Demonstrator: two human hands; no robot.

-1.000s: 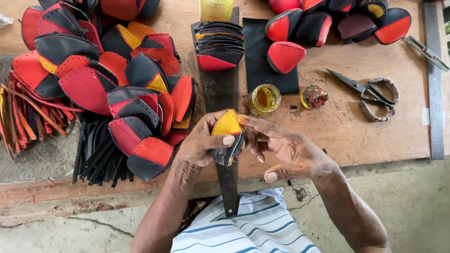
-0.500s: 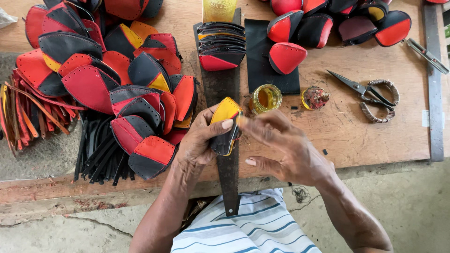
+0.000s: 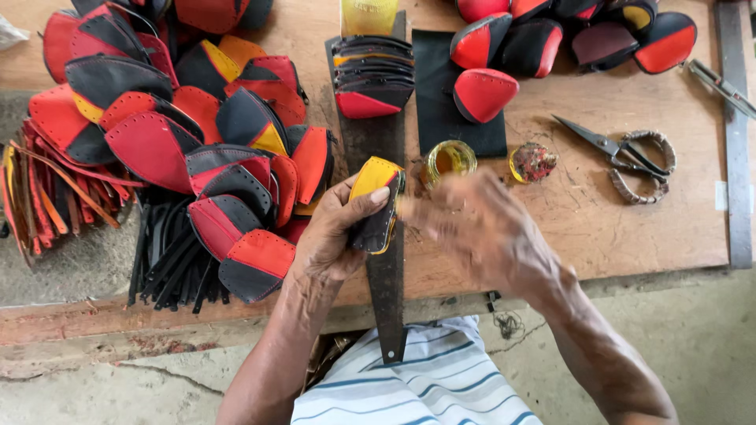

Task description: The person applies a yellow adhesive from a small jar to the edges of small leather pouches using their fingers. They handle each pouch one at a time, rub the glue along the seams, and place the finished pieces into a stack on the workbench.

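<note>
My left hand (image 3: 335, 236) is curled around a yellow and black leather piece (image 3: 376, 203), thumb pressed across its yellow top and fingers wrapped behind it. I hold the piece upright over the long dark board (image 3: 384, 260) that runs from the table edge toward me. My right hand (image 3: 480, 228) is blurred just right of the leather piece, fingers loosely spread; I cannot tell whether it grips anything. Beyond the leather piece sits a small jar of yellow liquid (image 3: 450, 159), with a stack of cut pieces (image 3: 372, 77) farther up the board. Left of the leather piece lies a heap of red and black pieces (image 3: 189, 149). Well to the right rest scissors (image 3: 618, 149).
</note>
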